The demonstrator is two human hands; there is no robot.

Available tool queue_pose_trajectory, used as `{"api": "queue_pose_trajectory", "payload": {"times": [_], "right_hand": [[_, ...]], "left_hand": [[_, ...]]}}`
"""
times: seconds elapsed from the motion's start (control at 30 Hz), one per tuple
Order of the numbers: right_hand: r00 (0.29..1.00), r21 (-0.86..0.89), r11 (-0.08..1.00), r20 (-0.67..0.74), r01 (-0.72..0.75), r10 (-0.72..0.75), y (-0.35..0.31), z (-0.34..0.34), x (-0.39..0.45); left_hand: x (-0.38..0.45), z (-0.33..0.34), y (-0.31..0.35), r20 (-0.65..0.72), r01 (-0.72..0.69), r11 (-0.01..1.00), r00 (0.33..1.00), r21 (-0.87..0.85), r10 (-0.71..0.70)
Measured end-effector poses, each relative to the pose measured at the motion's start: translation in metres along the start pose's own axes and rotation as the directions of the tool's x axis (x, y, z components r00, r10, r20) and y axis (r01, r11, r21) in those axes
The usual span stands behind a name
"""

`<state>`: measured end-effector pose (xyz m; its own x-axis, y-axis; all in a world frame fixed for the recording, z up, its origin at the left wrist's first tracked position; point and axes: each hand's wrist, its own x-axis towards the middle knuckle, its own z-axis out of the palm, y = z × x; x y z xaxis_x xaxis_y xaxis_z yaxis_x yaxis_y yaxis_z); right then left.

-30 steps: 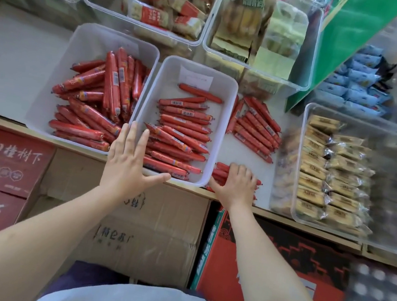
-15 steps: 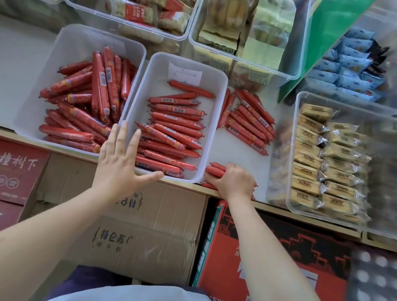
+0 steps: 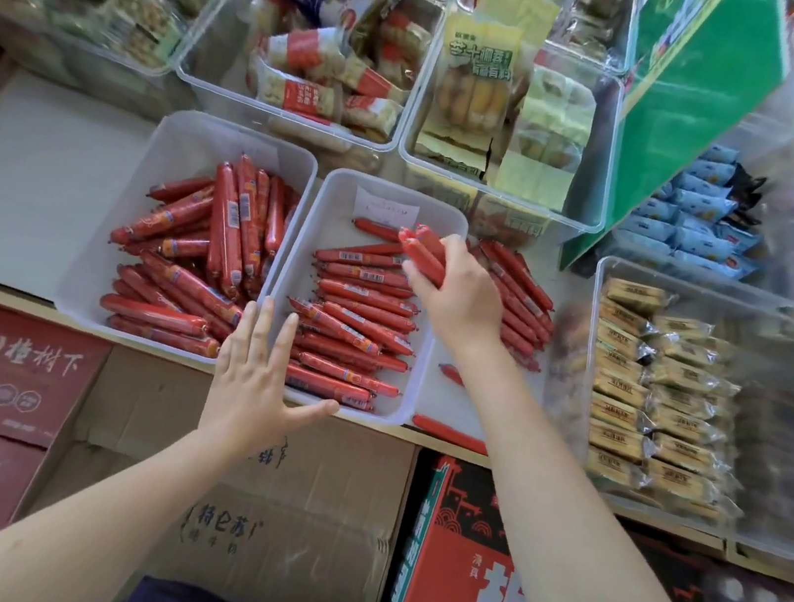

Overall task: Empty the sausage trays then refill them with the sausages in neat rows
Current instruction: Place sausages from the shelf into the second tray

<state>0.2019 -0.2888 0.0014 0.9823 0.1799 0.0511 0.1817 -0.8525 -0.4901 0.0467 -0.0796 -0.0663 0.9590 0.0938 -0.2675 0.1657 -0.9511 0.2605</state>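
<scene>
While a small bunch of red plastic-wrapped sausages (image 3: 424,252), gathered a moment ago from the shelf at lower centre, is being held in the curled right hand (image 3: 458,295) over the far end of the middle white plastic tray (image 3: 417,371), that tray is being steadied at its near left corner by the flat, spread left hand (image 3: 258,377). Refilling is judged to be progressing, though loose red sausages (image 3: 516,288) are still lying right of the tray and the left white tray (image 3: 91,283) is sitting jumbled.

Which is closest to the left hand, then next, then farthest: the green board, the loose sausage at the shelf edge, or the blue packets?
From the left hand:
1. Loose sausage, just right, at the shelf edge.
2. Green board, up and right.
3. Blue packets, beyond the board, far right.
</scene>
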Motion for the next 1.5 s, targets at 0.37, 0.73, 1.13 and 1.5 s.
{"api": "queue_pose_trajectory", "payload": {"times": [0.37, 0.73, 1.13, 1.5], "right_hand": [[0.828, -0.248, 0.955, 0.56, 0.161, 0.006, -0.023, 0.101, -0.017], [0.941, -0.112, 0.949, -0.208, -0.295, 0.268, 0.066, 0.024, -0.052], [0.747, -0.196, 0.907, 0.516, -0.374, 0.419, 0.107, 0.037, -0.081], [0.576, -0.219, 0.912, 0.717, -0.346, 0.391, 0.102, 0.026, -0.102]], "left_hand": [[0.001, 0.002, -0.003, -0.024, -0.027, 0.999, 0.999, -0.035, 0.027], [-0.002, -0.003, 0.0, 0.0, -0.002, 1.0, 1.0, -0.031, 0.002], [-0.003, -0.009, 0.005, 0.026, 0.006, 1.0, 1.0, 0.013, -0.006], [-0.004, -0.01, 0.007, 0.012, 0.008, 1.0, 1.0, 0.007, -0.008]]}}
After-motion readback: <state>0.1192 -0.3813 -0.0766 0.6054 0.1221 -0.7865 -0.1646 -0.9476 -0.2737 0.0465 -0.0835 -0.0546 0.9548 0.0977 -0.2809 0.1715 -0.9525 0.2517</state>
